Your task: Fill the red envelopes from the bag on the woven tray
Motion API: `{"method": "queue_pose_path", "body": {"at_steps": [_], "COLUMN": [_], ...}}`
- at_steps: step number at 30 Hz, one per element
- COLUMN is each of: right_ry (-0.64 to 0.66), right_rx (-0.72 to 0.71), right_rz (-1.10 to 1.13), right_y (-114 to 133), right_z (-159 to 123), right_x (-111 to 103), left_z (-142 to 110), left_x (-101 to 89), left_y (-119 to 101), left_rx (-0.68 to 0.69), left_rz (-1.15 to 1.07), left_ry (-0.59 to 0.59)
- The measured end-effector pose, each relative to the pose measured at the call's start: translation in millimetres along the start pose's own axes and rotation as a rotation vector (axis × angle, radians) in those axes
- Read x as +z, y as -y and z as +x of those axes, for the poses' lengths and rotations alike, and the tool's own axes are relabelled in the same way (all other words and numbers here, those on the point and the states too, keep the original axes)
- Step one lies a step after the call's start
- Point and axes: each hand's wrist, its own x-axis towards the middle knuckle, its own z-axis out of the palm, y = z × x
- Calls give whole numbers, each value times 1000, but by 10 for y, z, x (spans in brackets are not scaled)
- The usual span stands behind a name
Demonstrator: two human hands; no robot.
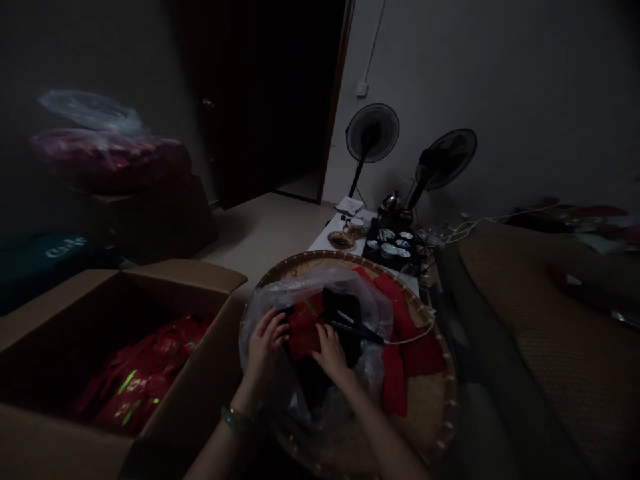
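Observation:
A red cloth piece (304, 328) with green and gold marks lies over black cloth (313, 383) on a clear plastic bag (270, 293). My left hand (269, 337) is at the red piece's left edge, fingers curved and apart. On its right edge rests my right hand (330, 350), thumb and fingers spread. Just beyond the right hand lies a black-handled pen-like tool (367, 332), looking like a soldering iron, with a metal tip and white cord. All this sits in a round woven bamboo tray (450, 400). Strips of red cloth (395, 373) lie along its right side.
At left stands an open cardboard box (187, 377) holding red items (150, 373). Behind it, a plastic bag of red goods (115, 157) tops another box. Ahead are a low table with a tea tray (375, 257) and two fans (373, 133). A woven mat (555, 313) is at right.

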Motion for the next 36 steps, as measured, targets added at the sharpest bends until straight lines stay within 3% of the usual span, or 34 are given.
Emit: {"method": "queue_pose_path", "body": {"at_steps": [4,7,10,13,15,18,20,23,25,36], "right_ry": [23,55,98,161,182,31,-82,-37,-16,-122], "right_rx": [41,68,188,297,288,170,13,-289,-391,-452], "right_rz": [-69,195,476,717,776,606,407,140,37,-62], "right_y": [7,-50,-71,-11,68,220,323,438,469,311], "right_z": [104,160,114,-20,-105,-148,-113,-14,36,-45], "right_x": [12,-57,-121,-165,-212,-371,-533,-756,-826,-691], "left_z": [58,120,137,114,90,43,2,-54,-72,-34], "left_x": [-16,-68,-79,-43,-9,40,71,106,114,110], "left_y": [268,368,452,538,571,549,494,422,413,530], "left_rx": [-6,69,139,100,73,95,131,185,200,-25], "left_rz": [335,436,442,433,486,626,728,832,835,601], "left_ry": [71,84,55,121,177,224,268,317,311,271]}}
